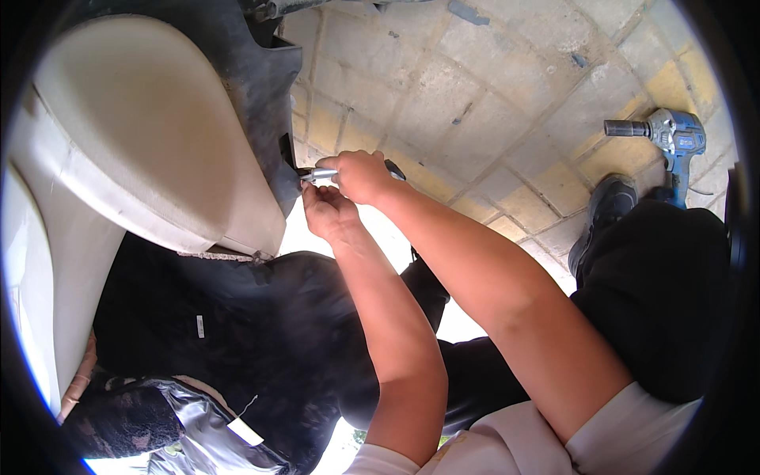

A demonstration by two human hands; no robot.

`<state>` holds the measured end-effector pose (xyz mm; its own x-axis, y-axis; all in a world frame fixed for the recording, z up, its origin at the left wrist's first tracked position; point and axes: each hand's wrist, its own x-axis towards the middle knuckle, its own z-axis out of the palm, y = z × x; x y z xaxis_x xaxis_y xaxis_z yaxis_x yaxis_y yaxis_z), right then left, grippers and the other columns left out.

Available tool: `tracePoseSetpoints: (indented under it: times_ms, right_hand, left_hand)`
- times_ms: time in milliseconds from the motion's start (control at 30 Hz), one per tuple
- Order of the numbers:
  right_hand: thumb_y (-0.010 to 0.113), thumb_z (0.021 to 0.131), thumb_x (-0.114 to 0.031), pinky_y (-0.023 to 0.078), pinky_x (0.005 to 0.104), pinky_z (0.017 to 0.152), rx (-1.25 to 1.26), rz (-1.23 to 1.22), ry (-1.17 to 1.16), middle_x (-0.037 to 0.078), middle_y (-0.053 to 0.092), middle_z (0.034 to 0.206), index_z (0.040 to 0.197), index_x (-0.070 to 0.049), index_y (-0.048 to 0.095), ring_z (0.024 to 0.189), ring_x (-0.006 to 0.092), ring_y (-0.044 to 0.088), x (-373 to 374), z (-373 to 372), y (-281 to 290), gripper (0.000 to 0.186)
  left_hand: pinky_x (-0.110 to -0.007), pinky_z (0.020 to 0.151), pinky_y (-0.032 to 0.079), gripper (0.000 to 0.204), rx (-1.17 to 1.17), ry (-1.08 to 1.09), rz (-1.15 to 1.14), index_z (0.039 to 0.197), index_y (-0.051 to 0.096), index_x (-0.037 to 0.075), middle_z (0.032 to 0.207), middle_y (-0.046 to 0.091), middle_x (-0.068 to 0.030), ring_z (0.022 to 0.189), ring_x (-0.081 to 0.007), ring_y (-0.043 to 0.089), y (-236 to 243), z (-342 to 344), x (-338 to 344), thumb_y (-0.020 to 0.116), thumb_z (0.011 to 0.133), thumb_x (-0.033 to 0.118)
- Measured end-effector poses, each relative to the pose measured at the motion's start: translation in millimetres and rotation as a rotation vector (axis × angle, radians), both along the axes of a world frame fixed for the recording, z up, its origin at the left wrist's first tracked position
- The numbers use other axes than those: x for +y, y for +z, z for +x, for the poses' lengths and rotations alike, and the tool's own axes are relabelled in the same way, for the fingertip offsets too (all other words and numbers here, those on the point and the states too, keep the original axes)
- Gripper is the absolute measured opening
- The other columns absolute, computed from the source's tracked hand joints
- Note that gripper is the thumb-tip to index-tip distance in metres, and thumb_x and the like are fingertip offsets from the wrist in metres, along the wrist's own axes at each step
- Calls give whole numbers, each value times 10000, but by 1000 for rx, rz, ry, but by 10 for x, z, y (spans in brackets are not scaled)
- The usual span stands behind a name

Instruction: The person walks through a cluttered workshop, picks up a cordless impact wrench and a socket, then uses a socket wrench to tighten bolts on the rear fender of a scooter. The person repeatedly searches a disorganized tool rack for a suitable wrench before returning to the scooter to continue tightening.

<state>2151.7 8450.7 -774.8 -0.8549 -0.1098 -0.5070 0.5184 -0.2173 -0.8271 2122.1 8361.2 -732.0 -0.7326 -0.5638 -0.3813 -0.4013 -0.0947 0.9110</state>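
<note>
My right hand (364, 176) is wrapped round a silver metal tool (324, 173) with a dark end, held horizontally against the edge of a black plastic panel (265, 91). Just below it, my left hand (324, 207) has its fingers curled at the tool's left end by the panel; what they pinch is too small and hidden to make out. A cream padded seat-like part (134, 111) lies beside the panel at the upper left.
A blue power impact wrench (679, 134) with a black socket lies on the paving (483, 119) at right, near my shoe (602, 206). A white curved panel (32, 269) stands at left, and black material (214, 309) with pale tags spreads below the seat-like part.
</note>
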Motion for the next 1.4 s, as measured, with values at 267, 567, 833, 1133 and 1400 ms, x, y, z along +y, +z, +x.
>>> tracePoseSetpoints:
  times_ms: [267,567,833,1133,1400]
  right_hand:
    - [617,794,-100,352,497,904,14,31,-2,41,681,1005,1145,-291,683,1016,267,602,44,8,12,404]
    - [603,795,-73,358,509,899,4,-22,-71,44,675,1028,1177,-287,669,1041,260,589,-11,65,-19,443]
    - [576,804,-78,347,505,886,16,-11,-80,55,675,1048,1159,-274,687,1038,259,588,-29,63,-37,420]
    - [603,778,-62,341,493,894,42,22,-86,50,669,1034,1155,-280,688,1029,262,580,-30,69,-36,444]
    - [629,776,-84,336,501,876,70,39,-83,41,670,1027,1134,-267,695,1028,259,573,-50,47,-60,408]
  left_hand:
    - [-230,605,460,102,30,-16,-92,909,590,37,748,526,20,666,-87,484,-20,68,42,615,929,134]
    - [-255,622,433,138,42,-31,-227,973,601,26,795,559,7,700,-102,475,13,118,214,657,905,132]
    - [-249,598,432,134,69,-54,-235,931,584,50,735,481,15,666,-103,443,-14,126,195,637,924,173]
    - [-263,597,452,164,43,-32,-229,884,567,44,720,471,14,661,-106,456,-31,78,136,610,943,190]
    - [-253,649,432,113,58,15,-203,969,601,12,850,557,-11,728,-114,467,-45,107,156,635,908,102]
